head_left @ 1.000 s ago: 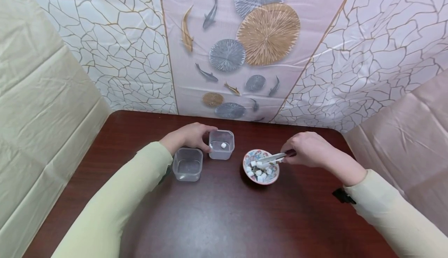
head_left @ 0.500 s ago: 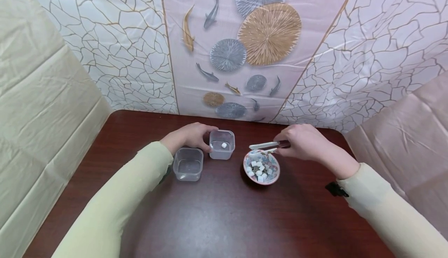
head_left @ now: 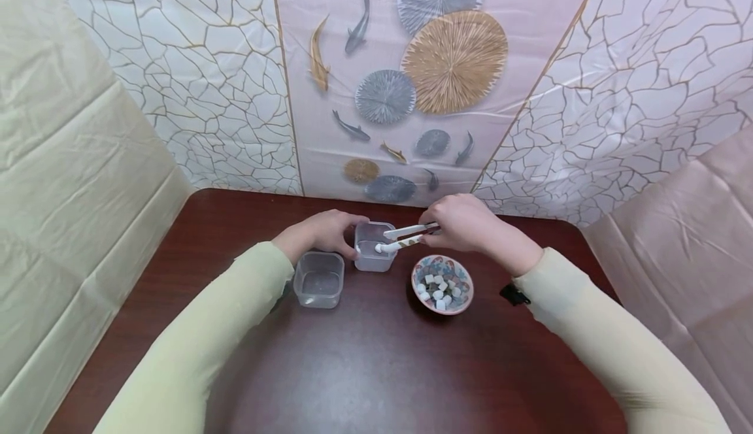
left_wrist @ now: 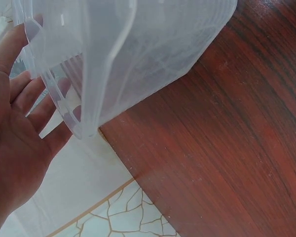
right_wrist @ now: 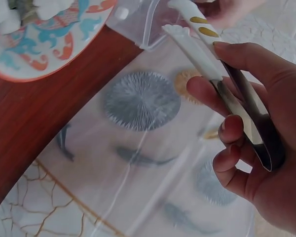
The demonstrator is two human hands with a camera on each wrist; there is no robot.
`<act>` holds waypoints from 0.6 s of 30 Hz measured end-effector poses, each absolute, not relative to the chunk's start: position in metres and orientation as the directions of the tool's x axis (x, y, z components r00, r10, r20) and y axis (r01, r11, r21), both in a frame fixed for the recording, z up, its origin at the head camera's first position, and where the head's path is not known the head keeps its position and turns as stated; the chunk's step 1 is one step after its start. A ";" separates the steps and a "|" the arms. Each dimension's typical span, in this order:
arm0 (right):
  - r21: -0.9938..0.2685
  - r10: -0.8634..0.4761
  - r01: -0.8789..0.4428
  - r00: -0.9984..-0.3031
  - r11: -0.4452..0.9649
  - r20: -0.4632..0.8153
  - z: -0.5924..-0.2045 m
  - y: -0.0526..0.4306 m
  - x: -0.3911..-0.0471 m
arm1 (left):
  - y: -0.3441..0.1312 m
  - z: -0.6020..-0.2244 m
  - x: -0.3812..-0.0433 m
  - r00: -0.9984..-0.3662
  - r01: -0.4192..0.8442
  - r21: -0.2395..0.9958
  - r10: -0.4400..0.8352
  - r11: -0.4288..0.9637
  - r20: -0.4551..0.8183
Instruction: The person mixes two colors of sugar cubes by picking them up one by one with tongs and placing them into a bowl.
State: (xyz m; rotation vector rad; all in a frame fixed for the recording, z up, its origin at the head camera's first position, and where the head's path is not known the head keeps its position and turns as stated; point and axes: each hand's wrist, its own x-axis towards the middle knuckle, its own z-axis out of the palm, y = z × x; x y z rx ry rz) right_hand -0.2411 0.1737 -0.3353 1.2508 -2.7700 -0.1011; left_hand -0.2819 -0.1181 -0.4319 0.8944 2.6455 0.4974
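My left hand (head_left: 329, 230) grips the left side of a clear plastic container (head_left: 374, 265), thumb nearer me and fingers toward the back. In the left wrist view, the fingers (left_wrist: 42, 101) show partly through the clear wall. My right hand (head_left: 461, 223) holds small tongs (head_left: 406, 230) with white tips and dark metal handles. Their tips are spread over that container. In the head view a small white piece (head_left: 378, 248) shows by the lower tip; whether it touches is unclear. The right wrist view shows nothing between the tips. A patterned bowl (head_left: 463, 304) with several white cubes (head_left: 438, 295) stands below the right hand.
A second clear container (head_left: 319, 303) stands just left of the gripped one, with a small whitish spot at its front. The dark wooden table (head_left: 353, 362) meets a printed cloth backdrop (head_left: 385, 94) behind. Cloth panels flank both sides.
My right hand has moved left with the tongs, from over the patterned bowl to over the gripped container. The left hand stays on that container.
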 end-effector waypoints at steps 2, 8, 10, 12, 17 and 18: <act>0.114 -0.752 -0.744 -0.658 0.658 0.045 -0.336 0.166 -0.246 | -0.118 -0.433 -0.283 -0.759 0.526 0.413 0.630 0.744 -0.167; 0.144 -0.746 -0.741 -0.665 0.656 -0.027 -0.339 0.146 -0.256 | -0.118 -0.433 -0.283 -0.757 0.536 0.414 0.636 0.736 -0.152; 0.149 -0.734 -0.734 -0.675 0.662 -0.066 -0.340 0.140 -0.259 | -0.119 -0.433 -0.283 -0.755 0.536 0.416 0.637 0.735 -0.154; 0.160 -0.718 -0.724 -0.688 0.671 -0.105 -0.342 0.134 -0.261 | -0.119 -0.434 -0.283 -0.754 0.536 0.416 0.638 0.735 -0.156; 0.190 -0.684 -0.703 -0.711 0.685 -0.163 -0.347 0.123 -0.265 | -0.119 -0.436 -0.285 -0.751 0.526 0.436 0.640 0.730 -0.166; 0.201 -0.682 -0.702 -0.712 0.683 -0.167 -0.348 0.122 -0.266 | -0.120 -0.437 -0.286 -0.749 0.526 0.440 0.642 0.727 -0.165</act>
